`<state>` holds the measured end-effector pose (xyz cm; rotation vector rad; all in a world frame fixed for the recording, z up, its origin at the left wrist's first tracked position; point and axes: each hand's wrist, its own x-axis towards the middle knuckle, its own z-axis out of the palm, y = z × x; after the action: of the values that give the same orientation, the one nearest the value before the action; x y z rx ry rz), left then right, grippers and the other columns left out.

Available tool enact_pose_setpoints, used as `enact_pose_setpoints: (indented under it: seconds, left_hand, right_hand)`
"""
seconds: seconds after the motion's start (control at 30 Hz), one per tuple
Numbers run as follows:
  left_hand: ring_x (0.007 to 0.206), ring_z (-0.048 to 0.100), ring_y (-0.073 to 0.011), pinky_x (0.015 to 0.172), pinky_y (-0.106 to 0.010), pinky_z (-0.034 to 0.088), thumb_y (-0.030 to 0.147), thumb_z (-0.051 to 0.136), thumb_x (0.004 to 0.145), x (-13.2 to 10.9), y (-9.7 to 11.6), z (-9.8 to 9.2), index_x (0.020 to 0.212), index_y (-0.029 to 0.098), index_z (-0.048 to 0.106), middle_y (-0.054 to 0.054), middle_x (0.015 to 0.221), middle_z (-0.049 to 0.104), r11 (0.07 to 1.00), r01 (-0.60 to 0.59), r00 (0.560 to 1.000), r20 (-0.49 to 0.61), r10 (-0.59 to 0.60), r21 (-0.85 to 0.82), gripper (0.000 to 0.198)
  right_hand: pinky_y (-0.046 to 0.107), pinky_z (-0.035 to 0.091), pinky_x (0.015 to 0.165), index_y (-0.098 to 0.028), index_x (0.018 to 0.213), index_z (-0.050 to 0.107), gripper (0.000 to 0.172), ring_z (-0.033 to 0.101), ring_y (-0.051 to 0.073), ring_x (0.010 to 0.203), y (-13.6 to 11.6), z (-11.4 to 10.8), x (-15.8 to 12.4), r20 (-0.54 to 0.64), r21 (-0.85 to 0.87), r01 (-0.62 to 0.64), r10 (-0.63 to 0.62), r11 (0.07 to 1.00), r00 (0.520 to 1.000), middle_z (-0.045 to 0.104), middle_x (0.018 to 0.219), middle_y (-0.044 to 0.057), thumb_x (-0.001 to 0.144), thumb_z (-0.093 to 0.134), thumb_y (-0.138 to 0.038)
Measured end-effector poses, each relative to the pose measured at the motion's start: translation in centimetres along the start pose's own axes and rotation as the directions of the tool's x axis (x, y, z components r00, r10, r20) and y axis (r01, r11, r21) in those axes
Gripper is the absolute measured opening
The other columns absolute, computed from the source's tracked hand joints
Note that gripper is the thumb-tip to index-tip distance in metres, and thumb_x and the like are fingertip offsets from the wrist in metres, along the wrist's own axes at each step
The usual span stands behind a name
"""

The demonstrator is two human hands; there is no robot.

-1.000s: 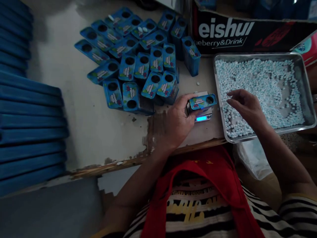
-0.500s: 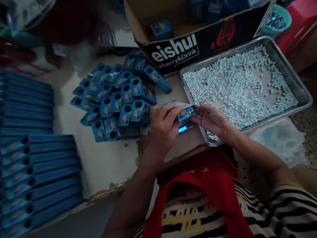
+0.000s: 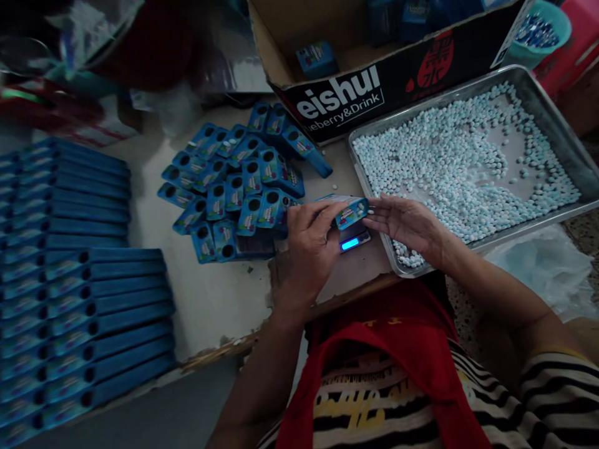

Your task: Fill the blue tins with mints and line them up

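Note:
My left hand is wrapped round a small blue candy box, which it tilts toward my right. White candies show at the box's open end. My right hand lies beside that end with its fingers stretched out, palm up, and a candy or two sits at the fingertips. Just below the box glows the blue display of a small digital scale. To the right a metal tray holds a spread of pale blue and white candies.
Left of my hands lies a loose pile of blue candy boxes. More boxes stand in neat stacks at the far left. A black printed carton stands behind, beside a turquoise tub. A plastic bag lies below the tray.
The whole view has shifted, so things appear slightly farther right. A candy now shows between the box's end and my right fingers. Both hands keep nearly the same pose.

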<state>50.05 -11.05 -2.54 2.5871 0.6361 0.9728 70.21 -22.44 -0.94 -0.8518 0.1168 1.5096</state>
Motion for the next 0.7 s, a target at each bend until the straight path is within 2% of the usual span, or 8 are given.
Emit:
enact_pose_setpoints:
  seconds: [0.17,0.23,0.37,0.5,0.6,0.7]
  left_hand:
    - [0.124,0.072,-0.028,0.142,-0.055,0.035,0.009,0.067,0.103,-0.7,0.9,-1.2,0.141,0.038,0.082,-0.005,0.133,0.081,0.996,-0.084,0.996,-0.037,0.084,0.005,0.05]
    - [0.123,0.073,-0.0275,0.14,-0.054,0.038,0.009,0.065,0.103,-0.7,1.0,-1.3,0.14,0.037,0.083,-0.005,0.131,0.081,0.997,-0.076,0.997,-0.014,0.076,0.003,0.05]
    - [0.12,0.075,-0.0277,0.129,-0.049,0.051,0.008,0.068,0.099,-0.1,0.1,-0.7,0.133,0.034,0.085,-0.005,0.127,0.082,0.999,0.039,0.999,-0.001,-0.039,-0.011,0.047]
    - [0.117,0.075,-0.0277,0.116,-0.045,0.06,0.017,0.078,0.098,-0.1,-0.6,-0.4,0.131,0.033,0.084,-0.005,0.122,0.08,0.979,0.155,0.987,-0.031,-0.16,-0.134,0.037]
    - [0.12,0.075,-0.0259,0.11,-0.04,0.064,0.03,0.086,0.099,-1.0,-0.7,-0.3,0.13,0.028,0.081,-0.006,0.124,0.078,0.911,0.291,0.947,-0.048,-0.318,-0.292,0.031]
    - [0.121,0.078,-0.024,0.106,-0.036,0.068,0.039,0.087,0.099,-2.4,-1.1,0.4,0.134,0.027,0.078,-0.005,0.13,0.077,0.802,0.404,0.889,-0.018,-0.458,-0.44,0.038]
  right_hand:
    - [0.027,0.07,0.085,-0.018,0.092,0.078,0.032,0.079,0.017,0.087,0.1,0.6,-0.3,-0.007,0.027,-0.011,0.011,1.0,1.0,0.083,0.092,0.007,0.116,0.057,-0.017]
    - [0.027,0.071,0.083,-0.02,0.092,0.077,0.027,0.079,0.017,0.085,0.1,0.7,-0.3,-0.001,0.036,-0.005,0.005,0.999,1.0,0.083,0.089,0.006,0.113,0.061,-0.014]
    - [0.028,0.073,0.086,-0.019,0.089,0.075,0.022,0.08,0.017,0.083,0.3,0.7,-0.1,0.015,0.038,-0.008,0.007,0.999,1.0,0.082,0.089,0.006,0.104,0.068,-0.004]
    - [0.028,0.073,0.094,-0.018,0.092,0.08,0.022,0.083,0.018,0.09,0.5,0.7,-0.2,0.005,-0.019,0.011,-0.011,1.0,1.0,0.083,0.094,0.008,0.105,0.066,-0.006]
    - [0.027,0.071,0.102,-0.012,0.099,0.085,0.022,0.086,0.019,0.102,0.3,0.7,-0.8,0.003,-0.115,0.045,-0.045,0.992,0.999,0.087,0.105,0.013,0.102,0.066,-0.001]
    - [0.022,0.071,0.097,-0.011,0.104,0.087,0.027,0.087,0.018,0.102,-0.5,0.9,-1.4,-0.008,-0.228,0.077,-0.081,0.971,0.997,0.089,0.108,0.014,0.097,0.066,0.005]
